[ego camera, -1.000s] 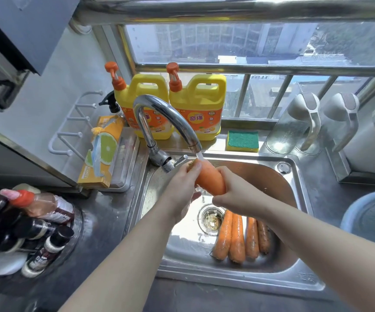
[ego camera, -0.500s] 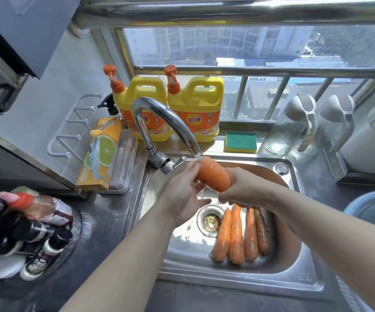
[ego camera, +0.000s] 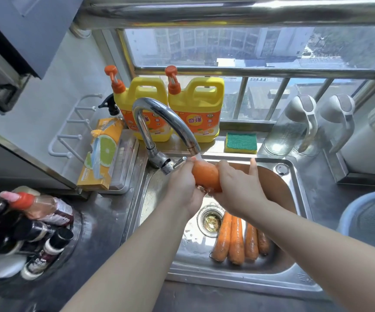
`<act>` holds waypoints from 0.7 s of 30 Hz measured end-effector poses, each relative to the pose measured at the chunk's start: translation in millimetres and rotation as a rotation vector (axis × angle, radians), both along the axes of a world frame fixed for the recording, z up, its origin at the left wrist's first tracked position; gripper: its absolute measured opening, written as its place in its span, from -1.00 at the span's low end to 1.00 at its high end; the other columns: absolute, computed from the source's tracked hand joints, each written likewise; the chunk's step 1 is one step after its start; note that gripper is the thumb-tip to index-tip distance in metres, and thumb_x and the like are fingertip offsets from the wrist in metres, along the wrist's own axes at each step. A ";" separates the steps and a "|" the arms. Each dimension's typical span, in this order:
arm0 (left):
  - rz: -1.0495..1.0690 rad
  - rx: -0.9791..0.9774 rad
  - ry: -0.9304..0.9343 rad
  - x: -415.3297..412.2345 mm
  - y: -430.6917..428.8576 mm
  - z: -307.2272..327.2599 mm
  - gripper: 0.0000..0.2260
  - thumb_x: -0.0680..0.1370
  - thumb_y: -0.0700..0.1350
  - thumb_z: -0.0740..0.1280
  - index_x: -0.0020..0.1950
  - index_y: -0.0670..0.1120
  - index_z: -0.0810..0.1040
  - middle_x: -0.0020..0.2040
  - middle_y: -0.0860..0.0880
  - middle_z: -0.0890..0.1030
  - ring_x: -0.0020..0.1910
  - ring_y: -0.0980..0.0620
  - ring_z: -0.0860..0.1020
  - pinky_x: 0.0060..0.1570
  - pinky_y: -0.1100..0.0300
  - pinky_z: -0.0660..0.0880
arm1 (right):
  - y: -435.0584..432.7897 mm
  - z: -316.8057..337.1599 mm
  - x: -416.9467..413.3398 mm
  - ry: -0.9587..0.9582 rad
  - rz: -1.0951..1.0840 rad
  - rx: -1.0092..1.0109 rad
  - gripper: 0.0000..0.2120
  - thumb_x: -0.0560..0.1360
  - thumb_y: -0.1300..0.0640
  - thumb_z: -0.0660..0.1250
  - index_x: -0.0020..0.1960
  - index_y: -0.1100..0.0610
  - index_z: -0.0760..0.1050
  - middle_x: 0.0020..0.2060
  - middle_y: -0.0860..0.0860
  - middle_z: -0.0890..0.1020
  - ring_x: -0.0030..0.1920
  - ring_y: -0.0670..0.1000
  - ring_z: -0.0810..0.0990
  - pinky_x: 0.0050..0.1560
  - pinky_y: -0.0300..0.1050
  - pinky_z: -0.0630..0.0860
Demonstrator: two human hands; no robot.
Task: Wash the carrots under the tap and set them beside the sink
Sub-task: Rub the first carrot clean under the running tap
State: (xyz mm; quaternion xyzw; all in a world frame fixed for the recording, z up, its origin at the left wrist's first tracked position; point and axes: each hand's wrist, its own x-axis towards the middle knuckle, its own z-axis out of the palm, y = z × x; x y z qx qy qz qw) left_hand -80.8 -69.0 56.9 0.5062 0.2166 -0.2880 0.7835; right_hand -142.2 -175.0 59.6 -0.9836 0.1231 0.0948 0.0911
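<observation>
I list: left hand point(ego camera: 183, 188), right hand point(ego camera: 238, 188) both gripping one carrot point(ego camera: 205, 176) under the tap point(ego camera: 166, 118); four carrots point(ego camera: 236, 239) nearer; sponge point(ego camera: 241, 143), two jugs point(ego camera: 196, 104) behind it.

Bright daylight pours through the window point(ego camera: 227, 48) and glares off the steel sink point(ego camera: 238, 278) and tap point(ego camera: 183, 131). Wide-angle distortion curves the edges, and the bottles point(ego camera: 35, 221) at left look blurred.

Carrots point(ego camera: 238, 239) in sink point(ego camera: 227, 280), beside drain point(ego camera: 210, 219)
</observation>
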 end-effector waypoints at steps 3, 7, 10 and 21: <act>-0.140 -0.033 -0.140 -6.5 12.6 -2.8 -0.78 0.72 -0.12 0.15 0.25 -0.10 0.55 0.16 -0.16 0.57 0.05 -0.06 0.54 0.08 0.00 0.48 | -7.9 1.0 2.6 0.011 -0.013 0.022 -0.56 0.56 -0.15 0.31 0.24 0.08 0.24 0.02 -0.03 0.60 0.07 0.11 0.64 0.52 0.36 -0.11; -0.206 0.025 -0.184 -6.9 18.1 -3.0 -0.71 0.72 -0.13 0.15 0.40 -0.15 0.47 0.26 -0.17 0.54 0.16 -0.03 0.51 0.30 -0.02 0.40 | -7.7 -2.0 1.7 -0.004 0.012 0.033 -0.57 0.58 -0.08 0.29 0.30 0.11 0.21 0.06 0.00 0.54 0.06 0.12 0.63 0.52 0.38 -0.14; -0.217 0.095 -0.210 -8.6 9.5 11.7 -0.88 0.69 -0.08 0.23 0.10 -0.05 0.55 -0.10 -0.02 0.60 -0.19 0.07 0.57 -0.17 0.15 0.47 | -3.9 -6.6 0.0 -0.043 0.062 -0.022 -0.63 0.60 0.00 0.24 0.29 0.12 0.20 0.05 -0.01 0.51 -0.01 0.11 0.63 0.51 0.40 -0.15; -0.484 0.040 -0.344 -4.8 30.1 -2.6 -0.64 0.70 -0.23 0.17 0.51 -0.09 0.33 0.30 -0.11 0.46 0.21 0.00 0.49 0.36 0.08 0.42 | -17.8 -3.8 3.7 0.023 0.055 0.156 -0.61 0.59 -0.02 0.30 0.25 0.09 0.19 0.15 0.00 0.56 0.17 0.10 0.59 0.51 0.41 -0.20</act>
